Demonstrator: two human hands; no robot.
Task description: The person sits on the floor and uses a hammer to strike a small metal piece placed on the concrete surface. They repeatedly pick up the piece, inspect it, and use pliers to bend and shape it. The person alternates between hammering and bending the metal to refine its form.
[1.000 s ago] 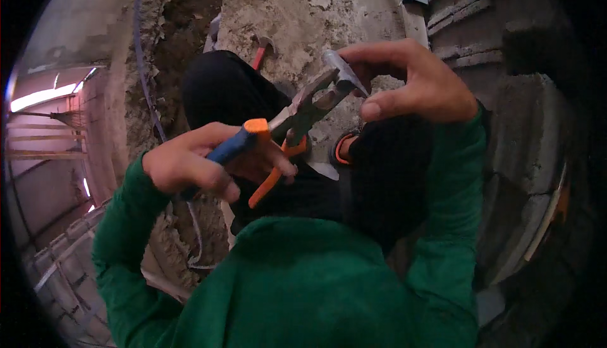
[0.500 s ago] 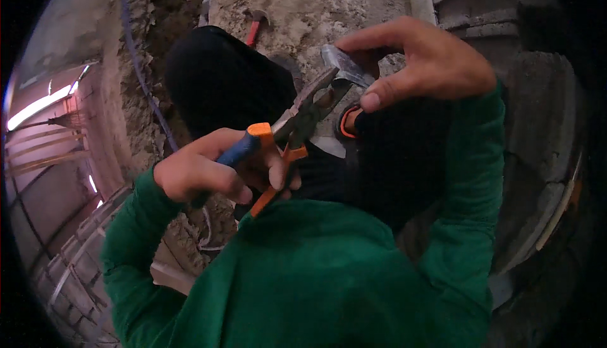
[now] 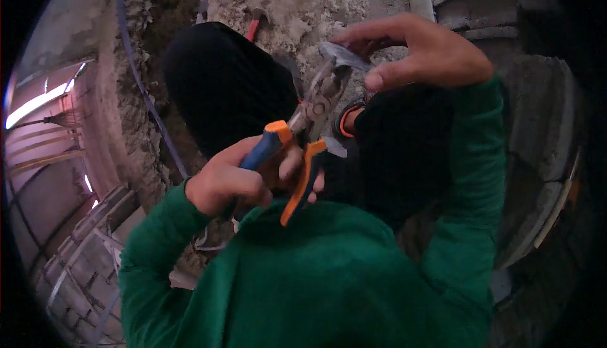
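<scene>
Rough concrete fills the top of the frame. At centre, your left hand [image 3: 231,180] squeezes the orange-handled pliers [image 3: 303,136]; your right hand [image 3: 420,50] pinches a grey metal strip [image 3: 344,55] at their tip.

left hand [image 3: 237,180] low and left of centre, wrapped around the handles of the pliers [image 3: 302,136]; pliers slanting up and to the right, tip meeting a small flat piece [image 3: 344,55] pinched in the right hand [image 3: 420,54] at upper right. both hands above the knees [image 3: 227,88], with sleeves [image 3: 468,221] entering from the lower edge. rough masonry surface [image 3: 297,6] behind the hands at top; cable [image 3: 142,88] running down the wall at left; stacked blocks [image 3: 537,145] at right.
</scene>
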